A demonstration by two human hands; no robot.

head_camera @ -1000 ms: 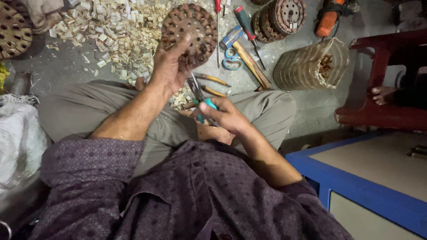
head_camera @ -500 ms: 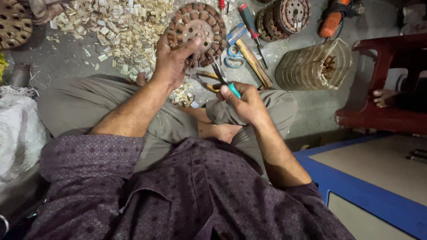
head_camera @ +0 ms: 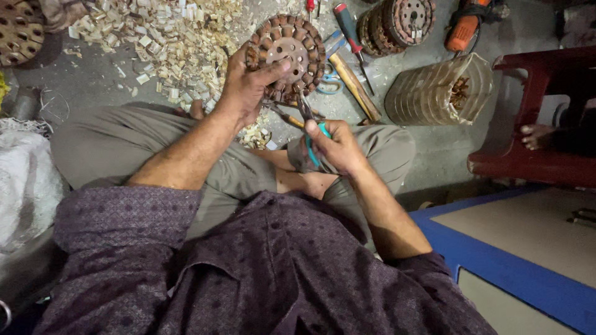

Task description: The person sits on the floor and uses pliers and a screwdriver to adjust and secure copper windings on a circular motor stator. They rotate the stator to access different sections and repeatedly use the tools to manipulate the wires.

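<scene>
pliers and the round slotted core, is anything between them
Nothing visible. The right hand holds the pliers with their tips at the lower edge of the round slotted core, which the left hand grips from the left.

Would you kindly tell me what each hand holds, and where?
Left hand grips the round slotted metal core by its lower left rim; right hand holds the pliers by their teal handles.

One clear plastic bag (head_camera: pixel 437 93) lies on its side on the floor, upper right, just left of the red stool (head_camera: pixel 534 161); it's ribbed w/ pale stacked rings inside and brownish bits at the open end. White sack (head_camera: pixel 25 186) slumps at the left edge, crumpled, contents hidden. No labels, signs or screens in view.
</scene>
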